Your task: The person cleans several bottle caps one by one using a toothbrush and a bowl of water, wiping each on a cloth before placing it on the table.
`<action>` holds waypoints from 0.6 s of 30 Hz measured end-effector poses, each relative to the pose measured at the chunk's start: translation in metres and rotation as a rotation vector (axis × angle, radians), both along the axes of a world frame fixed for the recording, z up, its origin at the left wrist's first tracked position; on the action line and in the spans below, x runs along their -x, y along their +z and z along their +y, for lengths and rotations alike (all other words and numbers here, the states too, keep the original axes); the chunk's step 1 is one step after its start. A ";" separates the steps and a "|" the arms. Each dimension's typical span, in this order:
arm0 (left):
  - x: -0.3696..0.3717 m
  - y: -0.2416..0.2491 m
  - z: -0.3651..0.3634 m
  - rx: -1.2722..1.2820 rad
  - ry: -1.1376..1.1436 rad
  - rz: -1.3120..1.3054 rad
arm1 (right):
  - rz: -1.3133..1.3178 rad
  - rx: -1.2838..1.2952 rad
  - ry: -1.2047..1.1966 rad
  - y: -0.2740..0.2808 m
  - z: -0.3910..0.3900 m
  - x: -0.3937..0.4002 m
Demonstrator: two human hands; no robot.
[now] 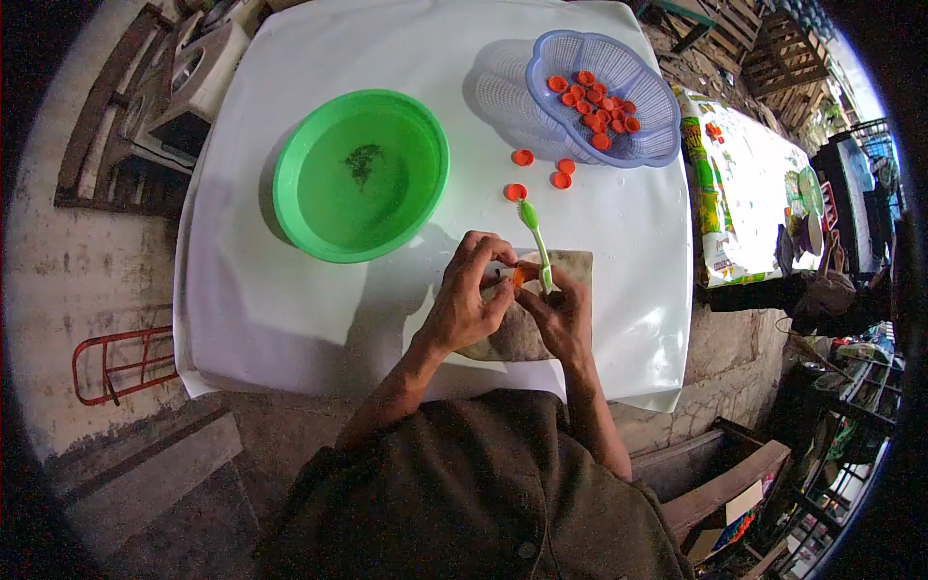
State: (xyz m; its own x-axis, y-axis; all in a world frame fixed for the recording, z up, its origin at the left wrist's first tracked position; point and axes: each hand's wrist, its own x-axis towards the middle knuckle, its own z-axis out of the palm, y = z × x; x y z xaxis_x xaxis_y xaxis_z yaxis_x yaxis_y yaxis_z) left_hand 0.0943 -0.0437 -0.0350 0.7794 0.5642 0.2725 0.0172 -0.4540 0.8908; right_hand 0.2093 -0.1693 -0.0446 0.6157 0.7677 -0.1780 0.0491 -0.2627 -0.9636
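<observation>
Just in front of my body, both hands meet over a grey-brown flat piece (527, 340), which may be cloth or board. My left hand (464, 300) is closed, its fingertips pinching a small orange bottle cap (519, 278). Against the cap's other side are the fingers of my right hand (563, 319). This hand is also closed and grips a green-and-white toothbrush (537, 237), whose bristle end points away from me. Beyond the brush lie several loose orange-red caps (523, 158) on the white sheet. My fingers partly hide the held cap.
A green basin (290, 208) of water with dark bits in it stands at the left. At the back right, a blue-purple plastic basket (662, 121) holds several orange-red caps. The white-covered table (290, 329) ends close to my body. A person (822, 290) is at another table on the right.
</observation>
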 end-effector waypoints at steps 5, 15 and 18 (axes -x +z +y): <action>0.001 -0.022 -0.008 0.422 -0.054 -0.154 | -0.171 0.120 0.014 0.009 -0.001 0.001; 0.009 -0.027 0.000 0.591 0.017 -0.320 | -0.429 0.084 0.069 0.017 0.008 0.010; 0.010 -0.021 -0.007 0.640 0.083 -0.308 | -0.384 0.107 0.089 0.009 0.009 0.007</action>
